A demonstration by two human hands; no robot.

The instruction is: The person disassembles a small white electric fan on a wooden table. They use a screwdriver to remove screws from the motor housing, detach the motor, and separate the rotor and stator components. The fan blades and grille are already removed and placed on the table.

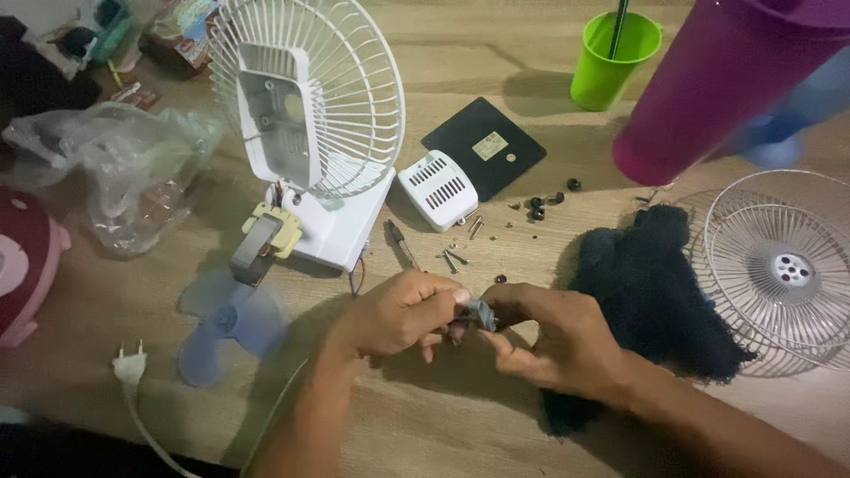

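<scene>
Left hand [403, 312] and right hand [553, 341] meet in front of the dismantled white plastic desk fan [305, 115], both pinching one small grey metal part [482, 314] between them, I judge to steady it. Right of the fan, a lime-green plastic cup [606, 75] holds a dark straw [617, 26].

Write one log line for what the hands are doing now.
left hand: pinches small grey metal part | right hand: holds same part | near: black fuzzy cloth, white plastic fan body
</scene>
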